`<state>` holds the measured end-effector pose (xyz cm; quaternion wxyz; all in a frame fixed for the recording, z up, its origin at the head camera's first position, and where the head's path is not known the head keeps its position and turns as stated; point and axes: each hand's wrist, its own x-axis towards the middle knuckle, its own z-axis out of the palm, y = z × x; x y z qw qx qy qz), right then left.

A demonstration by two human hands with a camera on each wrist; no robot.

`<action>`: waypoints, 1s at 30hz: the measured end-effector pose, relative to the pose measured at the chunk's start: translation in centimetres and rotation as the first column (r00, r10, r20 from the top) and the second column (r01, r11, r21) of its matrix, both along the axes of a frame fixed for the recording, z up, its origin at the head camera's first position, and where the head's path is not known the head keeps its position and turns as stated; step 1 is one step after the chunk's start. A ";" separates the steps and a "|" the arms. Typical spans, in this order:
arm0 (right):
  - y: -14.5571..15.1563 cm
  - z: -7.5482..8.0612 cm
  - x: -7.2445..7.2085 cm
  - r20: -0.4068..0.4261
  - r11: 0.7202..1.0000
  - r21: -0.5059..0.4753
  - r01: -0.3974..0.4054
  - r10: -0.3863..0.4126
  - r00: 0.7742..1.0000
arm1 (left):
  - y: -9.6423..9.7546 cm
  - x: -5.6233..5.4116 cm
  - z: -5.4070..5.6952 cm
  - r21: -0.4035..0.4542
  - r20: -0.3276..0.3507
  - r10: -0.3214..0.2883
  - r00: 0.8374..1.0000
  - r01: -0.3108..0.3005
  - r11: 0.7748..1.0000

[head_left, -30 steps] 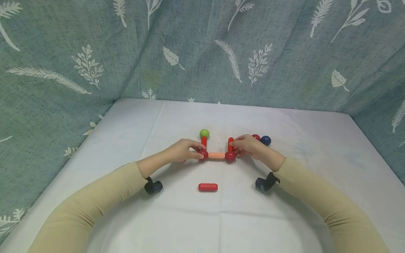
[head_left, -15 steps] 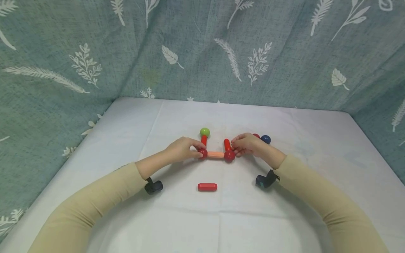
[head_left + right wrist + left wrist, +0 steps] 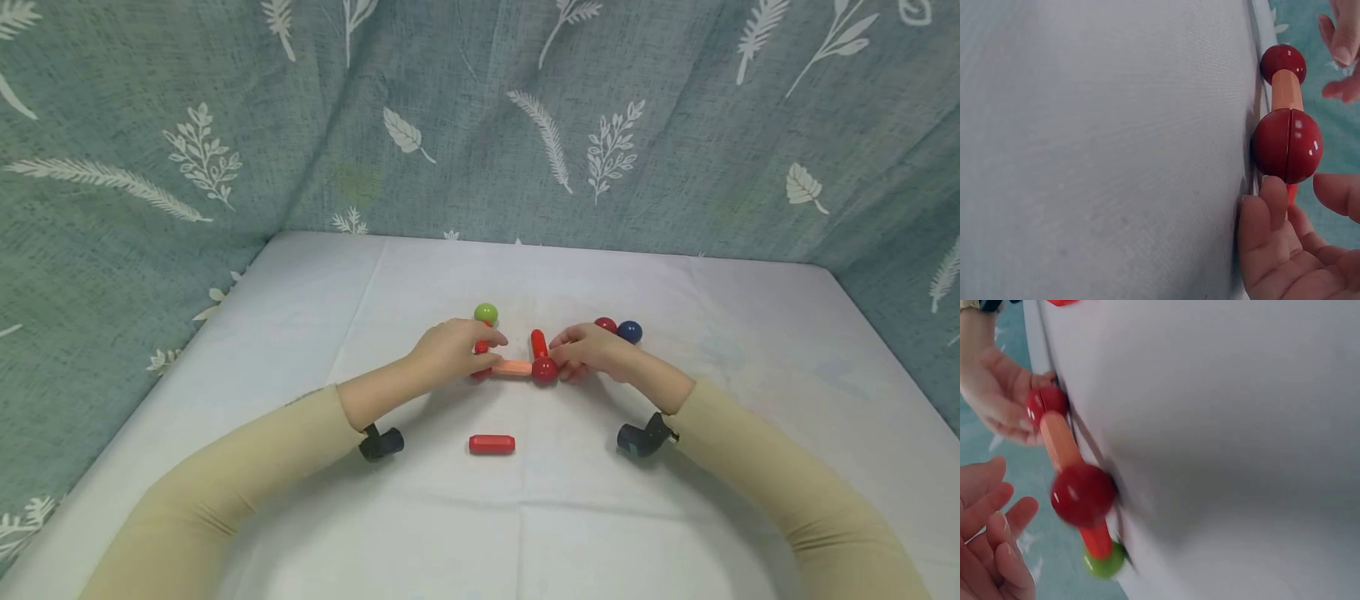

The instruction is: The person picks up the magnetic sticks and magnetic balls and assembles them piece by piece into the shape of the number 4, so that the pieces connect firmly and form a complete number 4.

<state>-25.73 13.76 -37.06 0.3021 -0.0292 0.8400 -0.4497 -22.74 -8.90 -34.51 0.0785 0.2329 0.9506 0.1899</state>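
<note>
A peach rod (image 3: 514,368) joins two red balls. The right red ball (image 3: 544,371) has a red rod (image 3: 538,342) pointing away from it. Another red rod (image 3: 1096,540) runs from the left red ball (image 3: 1083,495) to a green ball (image 3: 486,313). My left hand (image 3: 448,348) hovers over the left side, hiding much of that ball in the head view; the left wrist view shows its fingers apart from the piece. My right hand (image 3: 592,348) is beside the right ball, fingertips close to it and the thumb spread away.
A loose red rod (image 3: 492,444) lies nearer the front of the white-covered table (image 3: 375,533). Beyond the right hand sit another red ball (image 3: 605,325) and a dark blue ball (image 3: 630,332). A patterned green-blue curtain (image 3: 480,125) hangs behind the table.
My left hand has let go of the left red ball and moved slightly right and up. My right hand has released the right red rod, which now leans leftward.
</note>
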 end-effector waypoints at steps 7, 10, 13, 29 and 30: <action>0.5 -0.3 0.0 0.036 0.998 -0.063 0.008 -0.006 0.999 | 3.1 -0.3 -0.9 0.012 0.024 -0.044 0.999 0.044 0.999; 0.6 -0.4 0.0 0.044 0.996 -0.083 0.013 -0.009 0.999 | 3.8 -0.5 -1.5 0.025 0.047 -0.048 0.998 0.047 0.999; 0.7 -0.4 0.1 0.048 0.996 -0.091 0.018 -0.013 0.999 | 4.3 -0.7 -2.0 0.042 0.048 -0.049 0.998 0.047 0.998; 0.2 -0.3 -0.8 0.088 0.998 -0.038 0.043 -0.040 0.995 | 4.7 -0.6 -2.5 0.097 0.019 -0.038 0.999 0.036 0.995; 0.1 -0.3 -1.1 0.093 0.998 -0.028 0.048 -0.045 0.995 | 4.7 -0.6 -2.5 0.101 0.021 -0.038 0.999 0.036 0.994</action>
